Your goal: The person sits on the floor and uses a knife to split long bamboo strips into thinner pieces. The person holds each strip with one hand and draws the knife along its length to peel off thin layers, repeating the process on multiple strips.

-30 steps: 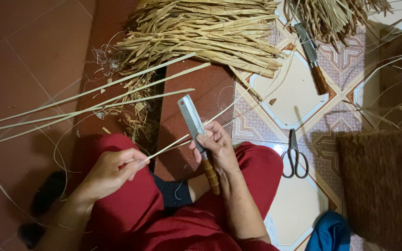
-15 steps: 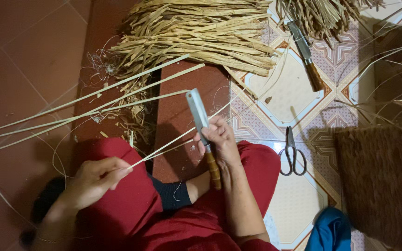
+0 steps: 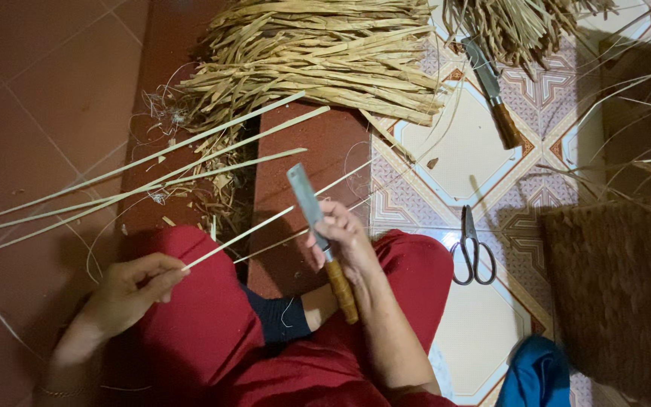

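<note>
Above the lap, the right hand has its grip closed around a knife with a flat grey blade and a wooden handle, blade pointing away from the body, while the left hand pinches the near end of a thin pale strip between narrow fingertips. The strip runs from the left hand up to the blade, crossing it near the right thumb. On the floor lie a bundle of split fibre strips, three long slats, scissors and a second knife.
</note>
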